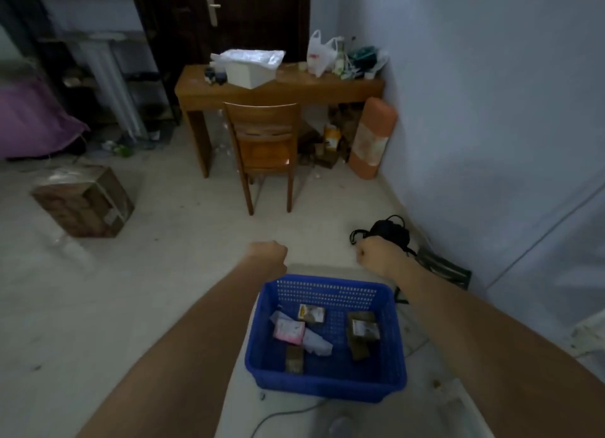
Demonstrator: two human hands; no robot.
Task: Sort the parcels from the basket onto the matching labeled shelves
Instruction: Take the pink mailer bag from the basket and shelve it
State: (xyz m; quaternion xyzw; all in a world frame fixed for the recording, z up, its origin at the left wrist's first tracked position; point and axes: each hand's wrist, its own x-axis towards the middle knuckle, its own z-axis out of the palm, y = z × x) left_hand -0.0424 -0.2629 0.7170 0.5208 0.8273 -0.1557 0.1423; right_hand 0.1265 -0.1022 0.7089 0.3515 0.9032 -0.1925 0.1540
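A blue plastic basket stands on the pale floor below my outstretched arms. Inside lie several small parcels: a pink and white packet, a white envelope, a brown box with a yellow label, a brown labelled box and a dark brown one. My left hand is a closed fist beyond the basket's far left corner and holds nothing. My right hand is also a closed, empty fist, beyond the far right corner. A dark shelf rack stands at the far left; no labels are readable.
A wooden desk with a white box and bags, and a chair, stand ahead. A taped cardboard box sits on the floor to the left. Black cords lie by the right wall. An orange roll leans there.
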